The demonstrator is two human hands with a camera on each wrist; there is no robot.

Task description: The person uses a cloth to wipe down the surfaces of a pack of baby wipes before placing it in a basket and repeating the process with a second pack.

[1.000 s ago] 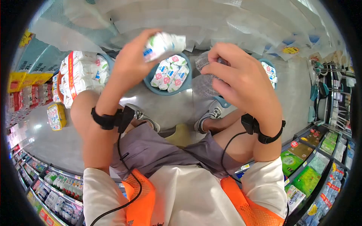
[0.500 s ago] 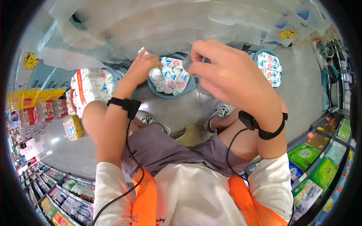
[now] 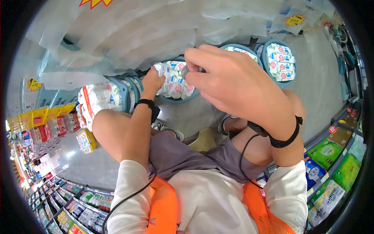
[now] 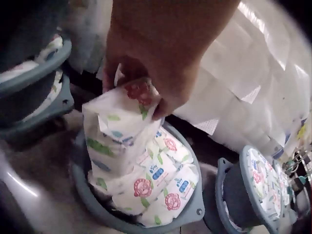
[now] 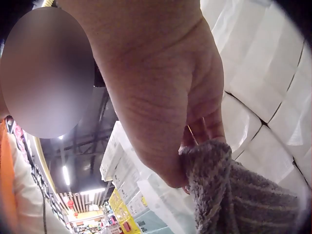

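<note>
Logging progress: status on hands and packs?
Left hand grips a white pack at the basin. Right hand holds grey cloth. Other packs crowd the basin; no blockage seen.

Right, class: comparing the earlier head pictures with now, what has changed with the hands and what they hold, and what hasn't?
The left hand has lowered its pack from above the basin to the basin's left side. The hands now appear closer together. Nothing was let go: the right hand still holds the grey cloth, and other packs remain in the basin.

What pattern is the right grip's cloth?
Pale stripes on grey cloth, clearest in the right wrist view.
</note>
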